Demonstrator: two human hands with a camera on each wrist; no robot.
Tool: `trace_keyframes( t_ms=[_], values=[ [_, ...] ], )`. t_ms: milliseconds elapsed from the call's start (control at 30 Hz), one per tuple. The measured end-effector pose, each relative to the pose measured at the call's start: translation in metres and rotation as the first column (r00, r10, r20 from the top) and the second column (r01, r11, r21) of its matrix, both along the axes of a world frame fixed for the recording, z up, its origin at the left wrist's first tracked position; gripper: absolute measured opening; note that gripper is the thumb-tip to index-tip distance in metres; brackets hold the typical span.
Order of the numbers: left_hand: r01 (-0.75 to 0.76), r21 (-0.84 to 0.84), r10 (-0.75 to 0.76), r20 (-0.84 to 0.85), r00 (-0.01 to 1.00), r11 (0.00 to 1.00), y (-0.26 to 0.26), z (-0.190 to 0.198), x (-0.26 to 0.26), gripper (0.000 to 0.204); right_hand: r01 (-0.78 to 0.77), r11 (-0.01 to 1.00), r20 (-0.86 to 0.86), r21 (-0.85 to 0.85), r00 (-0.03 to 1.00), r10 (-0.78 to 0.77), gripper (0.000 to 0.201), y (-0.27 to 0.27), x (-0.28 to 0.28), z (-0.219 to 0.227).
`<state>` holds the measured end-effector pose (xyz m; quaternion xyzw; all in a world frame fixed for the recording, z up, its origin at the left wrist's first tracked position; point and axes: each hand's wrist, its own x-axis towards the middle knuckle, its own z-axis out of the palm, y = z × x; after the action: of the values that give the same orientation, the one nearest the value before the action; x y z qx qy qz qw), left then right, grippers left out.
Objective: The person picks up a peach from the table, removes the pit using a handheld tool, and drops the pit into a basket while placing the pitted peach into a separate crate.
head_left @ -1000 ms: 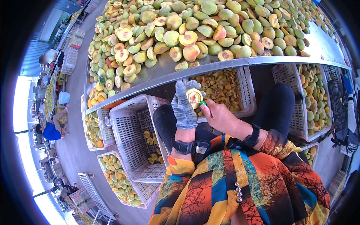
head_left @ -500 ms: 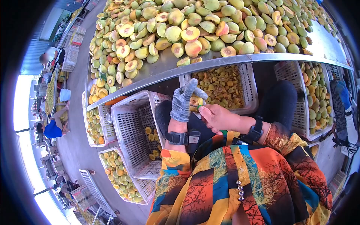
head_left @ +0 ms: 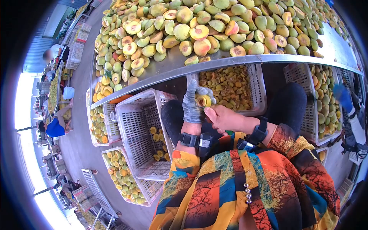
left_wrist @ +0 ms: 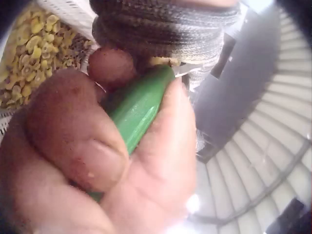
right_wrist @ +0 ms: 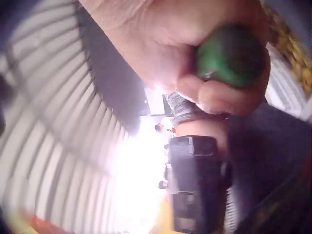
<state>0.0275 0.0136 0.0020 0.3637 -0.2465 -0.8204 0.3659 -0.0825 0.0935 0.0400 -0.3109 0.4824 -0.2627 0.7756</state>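
My left hand [head_left: 191, 105], in a grey knitted glove, holds a cut peach half [head_left: 203, 101] between thumb and fingers above my lap. Yellow flesh shows on the half, and the gloved fingers cover part of it. My bare right hand [head_left: 224, 117] is close against the fruit's lower right side. It grips a knife by its green handle [left_wrist: 139, 109], the fingers wrapped around it. A short piece of blade [left_wrist: 186, 69] shows past the handle's tip, next to the glove. In the right wrist view, the handle's butt end [right_wrist: 231, 57] sticks out of the fist.
A metal-edged table [head_left: 230, 61] heaped with peach halves [head_left: 199, 32] stands in front. Beneath it is a crate [head_left: 260, 90] of cut pieces. At left stands a white crate [head_left: 132, 126] with a few halves inside; full crates flank both sides. A blue-gloved hand [head_left: 341, 97] appears at right.
The peach half has turned in my left hand, its broad cut face now less exposed. My gloved fingers have shifted around it. The blue-gloved hand at right has moved inward.
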Motion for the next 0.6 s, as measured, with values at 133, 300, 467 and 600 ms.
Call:
trace_keyframes(
  t_ms=[133, 300, 467, 600],
  values=[
    [0.001, -0.057, 0.001, 0.03, 1.0, 0.998, 0.002, 0.009, -0.001, 0.05, 0.0, 1.0, -0.054, -0.026, 0.999, -0.002, 0.038, 0.0, -0.001, 0.007],
    [0.082, 0.027, -0.077, -0.146, 0.986, 0.996, 0.0, -0.002, 0.003, 0.052, -0.011, 0.955, 0.503, 0.297, 0.852, -0.147, 0.039, 0.002, -0.008, -0.002],
    [-0.031, 0.011, 0.032, -0.182, 0.983, 0.999, 0.001, -0.07, 0.007, 0.052, -0.012, 0.996, 0.759, 0.093, 0.648, -0.063, 0.044, -0.004, -0.011, 0.017],
    [-0.142, 0.253, 0.151, -0.014, 0.989, 0.957, -0.009, -0.031, 0.008, 0.061, 0.404, 0.91, 0.388, 0.089, 0.828, -0.405, 0.037, -0.019, -0.054, 0.003]
  ],
)
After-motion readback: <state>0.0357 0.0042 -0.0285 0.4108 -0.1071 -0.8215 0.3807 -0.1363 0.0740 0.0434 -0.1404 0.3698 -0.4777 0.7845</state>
